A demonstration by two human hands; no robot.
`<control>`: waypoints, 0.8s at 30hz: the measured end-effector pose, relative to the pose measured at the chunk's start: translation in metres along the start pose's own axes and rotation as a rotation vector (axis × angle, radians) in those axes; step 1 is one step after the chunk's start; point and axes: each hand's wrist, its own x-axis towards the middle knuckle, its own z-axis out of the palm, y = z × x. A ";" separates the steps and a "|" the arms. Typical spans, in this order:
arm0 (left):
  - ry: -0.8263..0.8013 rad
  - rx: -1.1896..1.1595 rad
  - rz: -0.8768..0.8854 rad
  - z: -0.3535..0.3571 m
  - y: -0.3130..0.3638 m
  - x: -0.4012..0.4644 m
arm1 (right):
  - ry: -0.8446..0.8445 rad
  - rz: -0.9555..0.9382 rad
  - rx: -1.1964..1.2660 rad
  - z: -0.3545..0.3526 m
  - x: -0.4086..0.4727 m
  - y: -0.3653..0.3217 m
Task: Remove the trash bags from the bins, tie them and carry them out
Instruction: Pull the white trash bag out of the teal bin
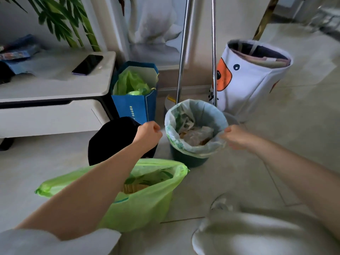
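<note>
**binwatcher:** ok so nearest to the camera there's a green trash bag (pixel 139 196) sitting on the floor (pixel 230 181), already out of its bin, mouth open and not tied. Just behind it is a black bin (pixel 110 138), looks empty but it's too dark inside to be sure.

**tidy_tom:** and the hands?

**binwatcher:** left hand (pixel 148 132) is curled into a fist just left of the teal bin (pixel 185 159); can't tell if it's got any plastic in it. Right hand (pixel 235 135) is pinching the pale liner (pixel 195 115) at the right rim. Liner is folded over the edge with rubbish inside.

**tidy_tom:** so second bag, very start of the lift?

**binwatcher:** that's my read. Next it needs both sides gathered and pulled straight up so nothing spills, then knots on both bags. Further back: blue paper bag (pixel 136 105), white fabric hamper (pixel 246 80), phone (pixel 87 64) on the desk (pixel 55 85).
</note>
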 end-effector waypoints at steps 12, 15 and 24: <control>-0.137 -0.573 -0.530 0.066 0.004 0.060 | -0.139 0.360 0.659 0.017 0.051 0.050; -0.171 -0.707 -0.588 0.066 0.007 0.068 | -0.216 0.332 0.866 0.015 0.059 0.052; -0.140 -0.547 -0.484 0.058 0.015 0.083 | -0.016 0.395 0.862 -0.009 0.069 0.025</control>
